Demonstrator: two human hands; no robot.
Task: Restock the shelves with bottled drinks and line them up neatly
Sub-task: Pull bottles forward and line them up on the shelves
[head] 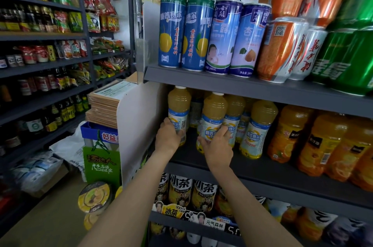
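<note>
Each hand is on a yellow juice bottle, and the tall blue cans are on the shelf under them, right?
Not quite. Left hand and right hand are each on a yellow juice bottle, but the head view shows the tall blue cans on the shelf above them, not under.

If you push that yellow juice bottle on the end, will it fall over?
Probably not easily. The tall plastic bottle of yellow juice looks full, so likely heavy and steady. It is narrow, though, so a high push could tip it. The left hand grips it low on the label, which should help.
</note>
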